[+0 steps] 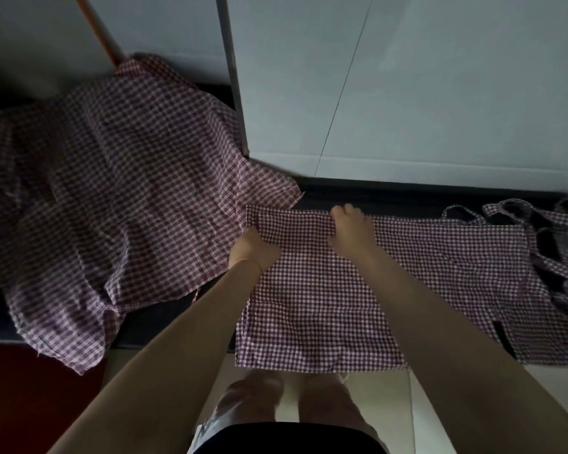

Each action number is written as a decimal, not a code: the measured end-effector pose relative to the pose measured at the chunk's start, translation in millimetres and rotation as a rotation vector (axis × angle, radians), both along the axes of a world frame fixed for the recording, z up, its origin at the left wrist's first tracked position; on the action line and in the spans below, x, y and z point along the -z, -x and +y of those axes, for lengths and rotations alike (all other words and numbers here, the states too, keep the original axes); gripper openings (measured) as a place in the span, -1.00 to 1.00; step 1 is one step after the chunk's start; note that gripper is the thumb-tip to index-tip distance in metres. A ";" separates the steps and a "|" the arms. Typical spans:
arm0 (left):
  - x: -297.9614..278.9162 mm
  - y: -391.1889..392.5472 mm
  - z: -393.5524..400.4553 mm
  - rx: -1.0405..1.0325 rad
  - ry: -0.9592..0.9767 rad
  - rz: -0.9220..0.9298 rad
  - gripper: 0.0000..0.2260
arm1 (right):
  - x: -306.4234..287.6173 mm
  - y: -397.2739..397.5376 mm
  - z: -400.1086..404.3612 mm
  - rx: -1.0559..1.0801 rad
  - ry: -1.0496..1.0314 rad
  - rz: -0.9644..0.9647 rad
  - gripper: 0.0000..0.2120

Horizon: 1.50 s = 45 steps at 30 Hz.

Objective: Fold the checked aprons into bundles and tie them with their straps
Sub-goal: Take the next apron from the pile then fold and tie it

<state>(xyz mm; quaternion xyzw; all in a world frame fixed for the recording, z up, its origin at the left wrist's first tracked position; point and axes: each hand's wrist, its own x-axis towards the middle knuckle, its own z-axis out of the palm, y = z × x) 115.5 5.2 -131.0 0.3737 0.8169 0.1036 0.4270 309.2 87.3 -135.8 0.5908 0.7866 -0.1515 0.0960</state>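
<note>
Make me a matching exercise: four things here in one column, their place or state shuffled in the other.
1. flat apron
2. crumpled apron
3. straps
4. hands (left hand, right hand)

a. tangled at the far right
b. heaped on the left
c. gripping the far edge of the flat apron
d. spread in front of the person

Pairs: 1-d, 2-b, 3-a, 4-c

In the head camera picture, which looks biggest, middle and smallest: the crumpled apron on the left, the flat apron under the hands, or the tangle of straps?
1. Crumpled apron, though the flat one looks nearly as big.
2. Flat apron, held by the left hand and right hand.
3. Straps, clearly smallest.
</note>
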 end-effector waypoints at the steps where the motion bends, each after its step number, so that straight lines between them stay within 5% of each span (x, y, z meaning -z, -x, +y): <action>1: -1.8 -2.7 4.7 -0.070 -0.040 -0.028 -0.55 | -0.3 0.4 2.7 -0.016 0.015 -0.012 -0.54; 5: -5.0 -18.0 16.9 -0.131 -0.239 -0.001 -0.54 | 0.0 -5.0 11.6 -0.078 0.112 -0.070 -0.52; 8: -0.9 -26.7 26.4 0.140 -0.363 0.246 -0.52 | -1.3 -13.8 15.7 -0.093 0.181 -0.033 -0.55; 11: 3.9 -37.2 44.7 0.359 -0.275 0.308 -0.65 | -4.4 -28.4 22.7 -0.063 0.117 -0.028 -0.73; 18: 2.9 -38.5 53.5 0.412 -0.091 0.514 -0.69 | 2.3 -59.1 29.0 0.023 0.021 -0.076 -0.80; 24: 1.3 -25.1 56.7 0.241 -0.092 0.455 -0.66 | 8.5 -52.1 27.7 -0.025 -0.035 -0.124 -0.69; 34: 6.7 -14.1 56.6 0.241 -0.125 0.474 -0.65 | 14.1 -43.7 36.6 -0.069 -0.069 -0.243 -0.69; 39: 8.6 -40.1 33.4 0.553 -0.458 0.656 -0.65 | 15.9 -45.2 32.1 -0.072 -0.096 -0.248 -0.75; 45: 31.7 -51.6 14.9 0.620 -0.209 0.429 -0.34 | 13.5 -42.5 29.0 -0.002 -0.044 -0.219 -0.68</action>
